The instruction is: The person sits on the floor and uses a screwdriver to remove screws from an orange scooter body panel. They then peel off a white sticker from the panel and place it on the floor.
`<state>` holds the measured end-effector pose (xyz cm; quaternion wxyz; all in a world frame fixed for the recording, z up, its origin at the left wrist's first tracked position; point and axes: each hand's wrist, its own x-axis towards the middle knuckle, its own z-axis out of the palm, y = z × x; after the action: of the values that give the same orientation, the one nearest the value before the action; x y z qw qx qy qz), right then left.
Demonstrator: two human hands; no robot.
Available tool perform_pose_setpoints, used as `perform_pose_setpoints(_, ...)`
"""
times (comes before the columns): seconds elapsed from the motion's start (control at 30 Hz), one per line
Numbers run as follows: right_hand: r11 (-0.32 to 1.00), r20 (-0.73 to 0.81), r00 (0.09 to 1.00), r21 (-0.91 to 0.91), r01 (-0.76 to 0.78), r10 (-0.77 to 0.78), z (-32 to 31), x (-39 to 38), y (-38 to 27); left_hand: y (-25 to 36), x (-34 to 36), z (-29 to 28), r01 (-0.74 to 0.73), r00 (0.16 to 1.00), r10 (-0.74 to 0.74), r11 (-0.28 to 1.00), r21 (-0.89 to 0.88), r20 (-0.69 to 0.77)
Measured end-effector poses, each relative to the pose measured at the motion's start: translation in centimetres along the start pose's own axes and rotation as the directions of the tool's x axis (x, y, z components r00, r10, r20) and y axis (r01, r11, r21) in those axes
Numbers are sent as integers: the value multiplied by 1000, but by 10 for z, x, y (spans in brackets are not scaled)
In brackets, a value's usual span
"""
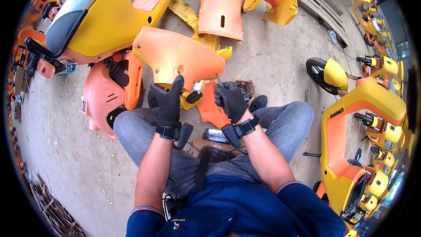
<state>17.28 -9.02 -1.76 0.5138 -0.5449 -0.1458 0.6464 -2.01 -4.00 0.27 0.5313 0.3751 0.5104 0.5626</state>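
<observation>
My left hand (169, 103), in a black glove, grips the lower edge of an orange plastic scooter panel (177, 55), thumb raised along its face. The panel is tilted up in front of me, with yellow on its underside. My right hand (230, 100), also gloved in black, is closed at the panel's right end. A thin metal shaft (218, 78), seemingly a screwdriver's, sticks out of that fist and meets the panel's edge; its handle is hidden in the glove. Below, between my knees, lies another orange plastic piece (213, 105).
A yellow scooter (94, 22) with a grey seat stands at the far left. Loose orange (221, 6) and yellow covers (283, 6) lie ahead. Close on my right is a yellow-and-orange scooter body (333, 123). Wooden slats (318, 2) lie at the far right.
</observation>
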Motion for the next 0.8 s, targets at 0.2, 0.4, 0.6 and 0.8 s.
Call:
perform_pose_setpoints(0.2,959,132,977,208,-193,168,0,-15,-15,1,2,0,-23,1000,23,999,27,8)
perform_pose_setpoints(0.4,931,194,968,295,-213,160,-11,1,-6,14,-5,7,20,1000,-21,998,-62,-12)
perform_pose_setpoints(0.6,999,-43,998,13,-36,36,7,-12,-13,10,-3,3,14,1000,-15,998,-60,-22)
perform_pose_setpoints(0.8,945,167,968,240,-224,187,-10,-7,-15,8,-4,4,21,1000,-22,998,-58,-22)
